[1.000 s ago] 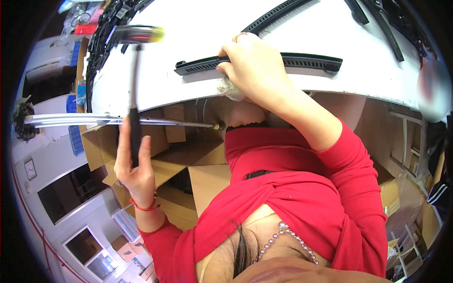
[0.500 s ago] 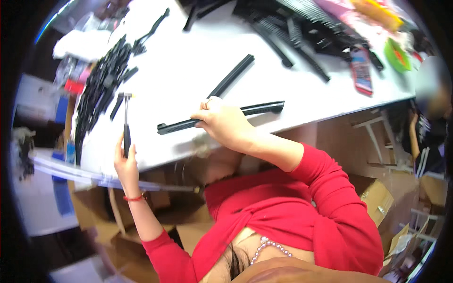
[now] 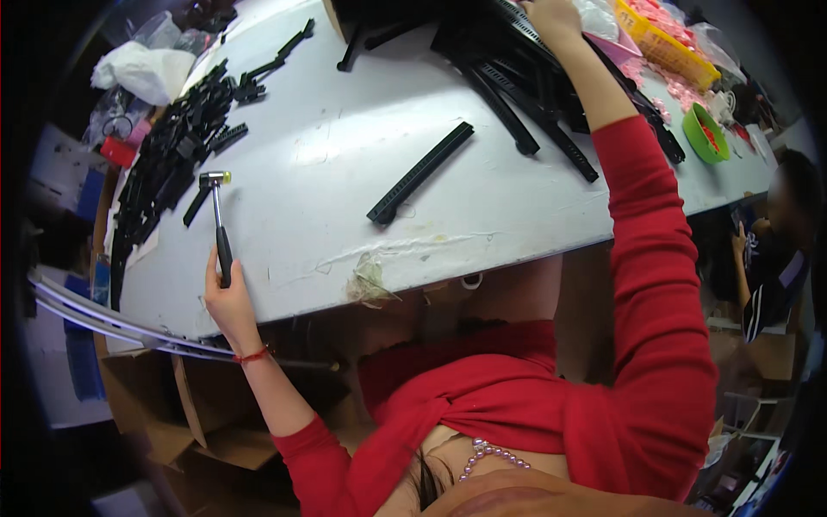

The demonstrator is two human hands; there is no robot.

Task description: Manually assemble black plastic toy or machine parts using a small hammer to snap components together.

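Observation:
My left hand (image 3: 231, 302) is closed around the black handle of a small hammer (image 3: 223, 250), near the table's front edge. The hammer's metal head with a yellow tip points away from me. My right hand (image 3: 556, 19) reaches to the far side, over a pile of long black plastic strips (image 3: 500, 108). The upper frame edge cuts it off, and whether its fingers grip a strip is unclear. One black slotted strip (image 3: 420, 175) lies alone at a slant on the white table (image 3: 301, 189), between my hands.
A heap of small black parts (image 3: 172, 164) runs along the table's left side, by white plastic bags (image 3: 146, 73). At the far right are a yellow basket (image 3: 668, 43), pink pieces and a green bowl (image 3: 705, 133). Another person (image 3: 780, 233) sits at right. Cardboard boxes (image 3: 233, 414) stand below.
My right hand has left the table's front and moved to the far pile. The strip it held there is gone from the front. My left hand keeps the hammer. The view has shifted slightly.

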